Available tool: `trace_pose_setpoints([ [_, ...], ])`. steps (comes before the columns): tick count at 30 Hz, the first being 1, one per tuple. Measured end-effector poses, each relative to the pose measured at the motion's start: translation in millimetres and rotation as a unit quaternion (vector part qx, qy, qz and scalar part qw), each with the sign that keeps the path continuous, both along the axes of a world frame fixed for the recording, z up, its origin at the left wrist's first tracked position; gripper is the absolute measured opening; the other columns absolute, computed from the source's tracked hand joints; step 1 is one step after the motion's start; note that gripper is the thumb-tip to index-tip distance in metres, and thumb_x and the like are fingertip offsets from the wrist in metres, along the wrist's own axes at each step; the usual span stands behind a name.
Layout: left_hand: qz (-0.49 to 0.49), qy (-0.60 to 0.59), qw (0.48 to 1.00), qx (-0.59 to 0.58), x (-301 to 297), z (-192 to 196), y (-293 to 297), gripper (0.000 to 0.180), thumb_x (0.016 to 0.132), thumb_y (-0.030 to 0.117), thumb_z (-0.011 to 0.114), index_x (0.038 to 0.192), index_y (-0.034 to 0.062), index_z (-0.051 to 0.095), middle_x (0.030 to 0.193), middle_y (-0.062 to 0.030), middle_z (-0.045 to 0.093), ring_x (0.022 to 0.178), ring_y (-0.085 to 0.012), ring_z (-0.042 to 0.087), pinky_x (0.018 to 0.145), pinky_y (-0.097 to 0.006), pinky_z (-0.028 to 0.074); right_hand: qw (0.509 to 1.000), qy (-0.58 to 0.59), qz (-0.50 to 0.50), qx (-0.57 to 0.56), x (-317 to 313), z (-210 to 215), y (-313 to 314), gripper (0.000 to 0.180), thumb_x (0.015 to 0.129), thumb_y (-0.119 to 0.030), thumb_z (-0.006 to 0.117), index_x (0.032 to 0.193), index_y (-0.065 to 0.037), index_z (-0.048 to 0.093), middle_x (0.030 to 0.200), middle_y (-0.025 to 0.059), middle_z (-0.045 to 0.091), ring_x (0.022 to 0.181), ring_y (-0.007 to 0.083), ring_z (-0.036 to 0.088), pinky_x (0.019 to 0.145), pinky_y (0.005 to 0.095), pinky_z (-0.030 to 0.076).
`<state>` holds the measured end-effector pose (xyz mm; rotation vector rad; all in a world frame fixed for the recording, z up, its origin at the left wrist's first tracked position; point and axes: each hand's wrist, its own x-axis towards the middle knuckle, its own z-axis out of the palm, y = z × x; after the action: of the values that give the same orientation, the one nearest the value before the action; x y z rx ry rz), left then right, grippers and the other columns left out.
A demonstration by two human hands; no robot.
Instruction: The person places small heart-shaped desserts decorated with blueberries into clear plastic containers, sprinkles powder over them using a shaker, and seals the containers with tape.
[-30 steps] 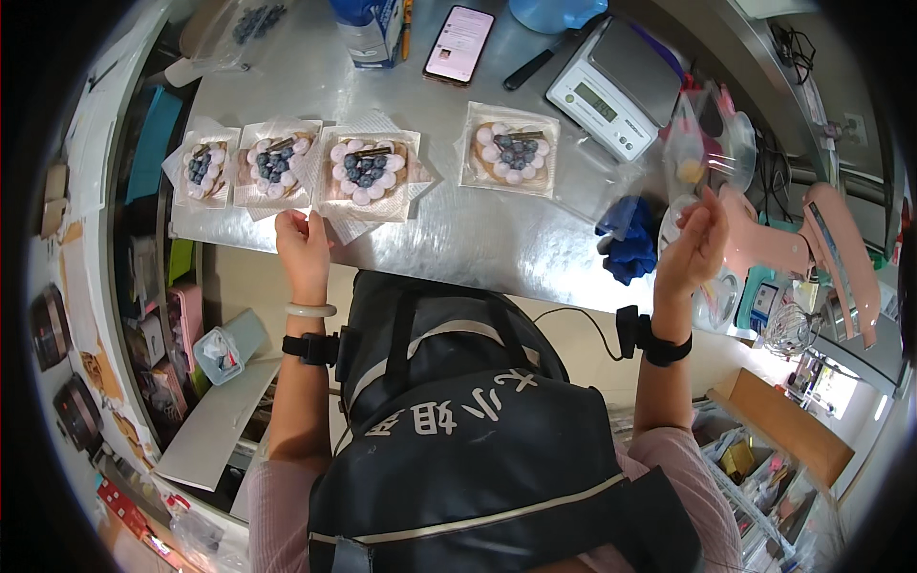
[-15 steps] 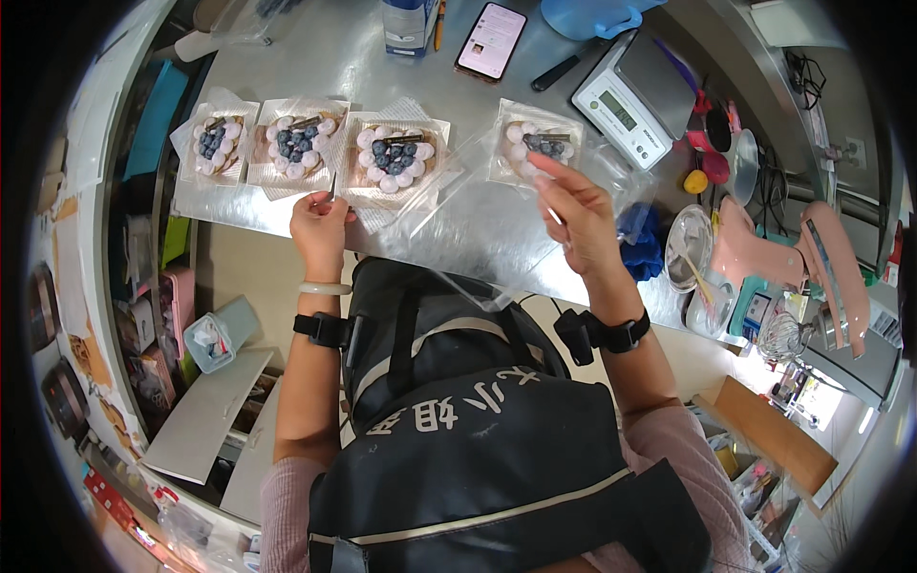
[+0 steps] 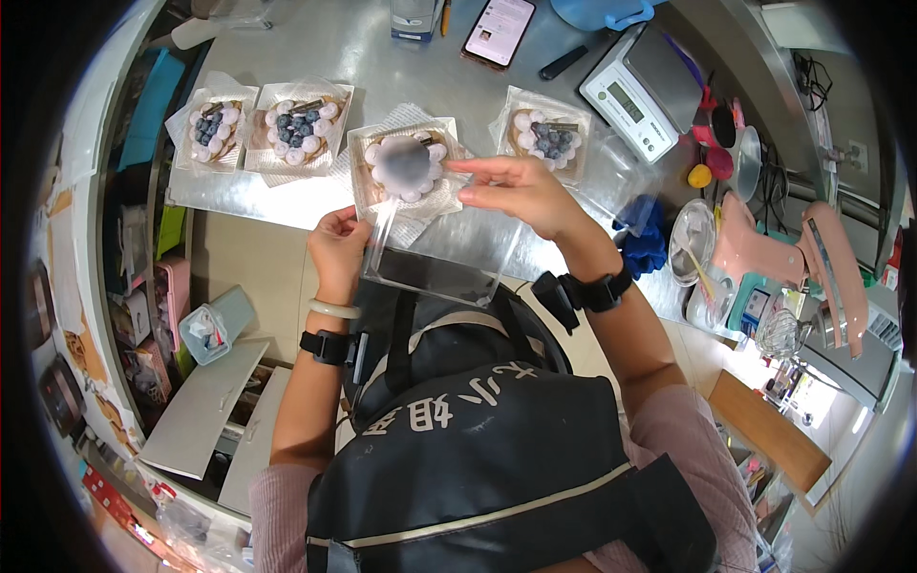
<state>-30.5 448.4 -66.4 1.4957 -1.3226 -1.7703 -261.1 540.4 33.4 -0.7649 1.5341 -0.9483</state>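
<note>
Four round tarts topped with pale piped cream and blueberries sit in clear plastic boxes along the table's near side. The third tart (image 3: pixel 409 167) from the left shows blurred through glare or plastic. A clear box lid (image 3: pixel 435 272) extends from that tart's box over the front edge of the table. My left hand (image 3: pixel 337 250) is closed, thumb and fingers pinching the box's near-left edge. At its right side, my right hand (image 3: pixel 516 191) reaches in with fingers stretched and thumb apart, fingertips beside the box wall; whether they touch it is unclear.
To the left stand two boxed tarts (image 3: pixel 301 129); another boxed tart (image 3: pixel 547 137) is on the right. Behind are a phone (image 3: pixel 498 31), a black-handled tool (image 3: pixel 564 63) and a digital scale (image 3: pixel 626 100). A blue cloth (image 3: pixel 642 239) and pink stand mixer (image 3: pixel 764 244) lie further right.
My right hand has moved left and lower to the third box. My left hand has shifted right and nearer me. The clear lid now hangs between them, and the third box has turned slightly.
</note>
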Motion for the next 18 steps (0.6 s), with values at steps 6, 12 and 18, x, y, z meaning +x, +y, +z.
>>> trace_pose_setpoints([
  [6, -0.058, -0.07, 0.994, -0.058, 29.9, 12.5, -1.8, 0.021, 0.079, 0.008, 0.061, 0.096, -0.0053, 0.059, 0.071, -0.0031, 0.058, 0.061, -0.0076, 0.052, 0.057, -0.019, 0.042, 0.996, -0.055, 0.069, -0.009, 0.8, -8.5, -27.3, 0.036, 0.077, -0.011, 0.066, 0.111, -0.003, 0.059, 0.083, 0.003, 0.061, 0.072, 0.0075, 0.054, 0.068, 0.0198, 0.044],
  [12, -0.1, 0.07, 0.992, 0.016, 4.2, 78.0, 0.7, 0.035, 0.087, 0.019, 0.056, 0.113, -0.0029, 0.05, 0.079, -0.0006, 0.052, 0.069, -0.0067, 0.049, 0.063, -0.018, 0.039, 0.996, -0.053, 0.07, 0.023, 7.4, -3.8, -48.5, 0.037, 0.075, -0.012, 0.069, 0.108, 0.001, 0.059, 0.086, 0.0056, 0.062, 0.077, 0.0097, 0.058, 0.068, 0.0201, 0.045],
  [18, -0.023, 0.087, 0.996, -0.016, -15.7, 59.8, -3.1, 0.04, 0.089, 0.023, 0.053, 0.12, -0.0012, 0.045, 0.081, 0.0014, 0.048, 0.069, -0.0049, 0.041, 0.059, -0.019, 0.034, 0.986, -0.027, -0.094, 0.133, -0.9, -7.8, -32.5, 0.079, 0.068, -0.03, 0.076, 0.124, 0.009, 0.036, 0.098, 0.0136, 0.059, 0.084, 0.0159, 0.058, 0.066, 0.026, 0.048],
])
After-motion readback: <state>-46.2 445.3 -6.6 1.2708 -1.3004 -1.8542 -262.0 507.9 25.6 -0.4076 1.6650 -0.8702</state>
